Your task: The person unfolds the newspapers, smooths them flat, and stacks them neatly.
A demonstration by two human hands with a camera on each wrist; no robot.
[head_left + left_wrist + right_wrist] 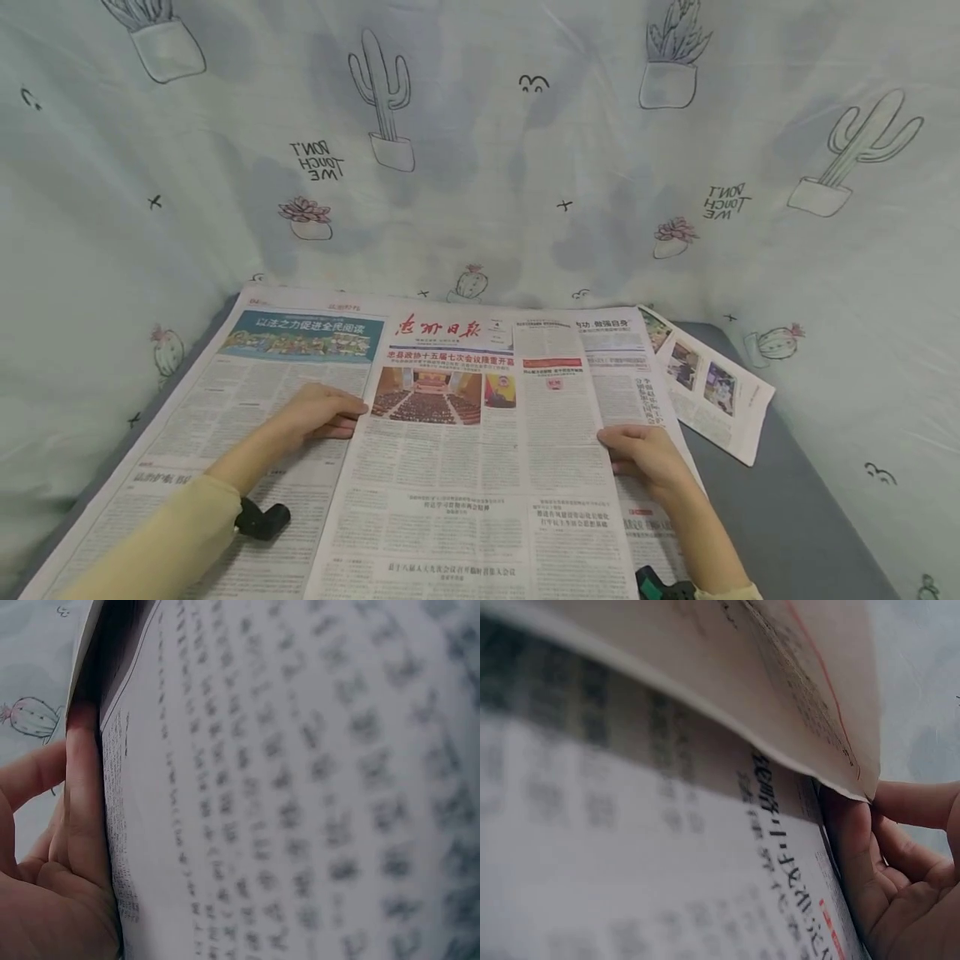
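Head view: A person works an open newspaper (450,442) spread wide across a grey counter (787,517), hemmed in by a cactus-print cloth backdrop (480,150). The left hand (318,412) sits on the sheet's left half, fingers curled at the left edge of the upper front-page sheet. The right hand (645,454) grips that sheet's right edge, fingers tucked under. A second, smaller newspaper section (712,387) lies partly beneath the right edge of the big one, toward the backdrop. Black wrist mounts show at both forearms.

Left wrist view: The left hand's fingers (79,817) lie pressed together, straight along the paper's edge, a fingertip slipped between layers of the newspaper (300,787). The print is blurred and close.

Right wrist view: The right hand's fingers (851,855) pinch under a lifted page corner; the upper sheet (727,682) arches above the lower printed sheet (667,847).

The risks, judging from this: thin newsprint held only at two edges could tear if the hands pull apart unevenly, or crease off the fold line. With several layers under each fingertip, one hand may catch a different number of sheets than the other, skewing the page. Any sweep to the right could also drag the smaller section along.
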